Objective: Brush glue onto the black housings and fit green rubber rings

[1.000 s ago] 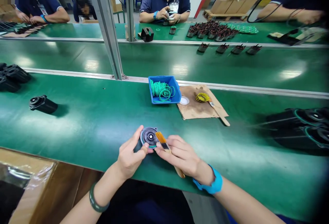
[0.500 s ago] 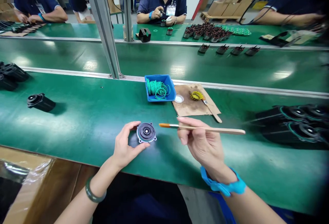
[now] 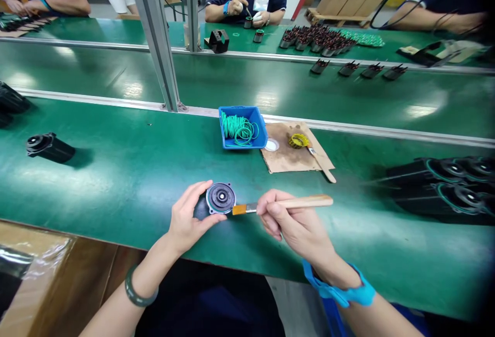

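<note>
My left hand (image 3: 191,212) grips a round black motor housing (image 3: 221,197) by its rim, thumb at the near side and fingers at the far side. The housing's face with concentric rings points up at me, and a thin green ring shows along its edge. In my right hand (image 3: 290,218) is a flat paintbrush (image 3: 309,202) with a wooden handle, pinched near its metal collar. The orange bristles are at the housing's right edge; whether they touch it I cannot tell.
Beyond my hands sits a blue bin (image 3: 243,128) of green rings. Beside it, a cardboard piece (image 3: 284,159) carries a yellow jar (image 3: 298,141), a white lid and another brush (image 3: 323,165). Black housings stand at right (image 3: 456,192) and left (image 3: 50,147). Co-workers sit across the belt.
My right hand has brought the brush left and down to the housing's edge, turning its flat side toward me. My left hand keeps its hold on the housing.
</note>
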Available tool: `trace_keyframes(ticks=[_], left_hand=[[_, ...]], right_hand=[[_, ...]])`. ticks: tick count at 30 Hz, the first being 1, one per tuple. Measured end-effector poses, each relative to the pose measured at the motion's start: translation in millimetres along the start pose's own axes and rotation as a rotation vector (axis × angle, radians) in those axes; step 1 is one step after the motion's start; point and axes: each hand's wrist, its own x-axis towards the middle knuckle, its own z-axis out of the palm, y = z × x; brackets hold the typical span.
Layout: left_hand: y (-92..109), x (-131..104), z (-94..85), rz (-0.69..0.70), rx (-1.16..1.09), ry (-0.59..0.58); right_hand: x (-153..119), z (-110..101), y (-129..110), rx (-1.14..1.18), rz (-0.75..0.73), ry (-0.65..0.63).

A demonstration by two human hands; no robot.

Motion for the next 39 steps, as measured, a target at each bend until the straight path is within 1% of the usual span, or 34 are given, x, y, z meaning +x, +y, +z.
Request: trace_keyframes(ticks=[3,6,10,14,18,21,26,32,36,39], left_hand=[[0.5,0.7,-0.4,0.004,0.003,-0.002],[1.3,1.4,-1.1,-0.001,0.008,-0.009],[1.3,1.2,-1.8,-0.006,-0.002,-0.009],[0.7,-0.4,-0.4,-0.043,-0.029,-0.023],[-0.2,-3.8,3.6,-0.135,-0.157,0.014],[-1.3,-7.2,6.0,-0.152,-0.269,0.042],[-2.2,-10.3,5.5,-0.089,-0.299,0.045],[2.4,-6.4,3.3,0.040,-0.257,0.029],[8.6,-6.0,6.4,0.060,-0.198,0.041],[14.7,-5.7,10.6,0.055,-0.140,0.059]], right_hand=[[4.1,4.8,-2.0,-0.014,0.036,0.002],[9.1,7.5,-3.8,-0.070,0.016,0.017],[15.4,5.9,-8.3,-0.249,-0.093,0.061],[22.1,3.3,-14.5,-0.466,-0.212,0.057],[28.9,4.7,-18.8,-0.599,-0.304,0.068],[33.0,7.0,-22.0,-0.660,-0.369,0.058],[36.4,9.5,-28.3,-0.674,-0.454,0.043],[36.3,14.2,-35.3,-0.633,-0.454,0.016],[33.2,18.9,-37.8,-0.612,-0.466,0.016],[28.6,22.8,-35.4,-0.598,-0.451,0.036]])
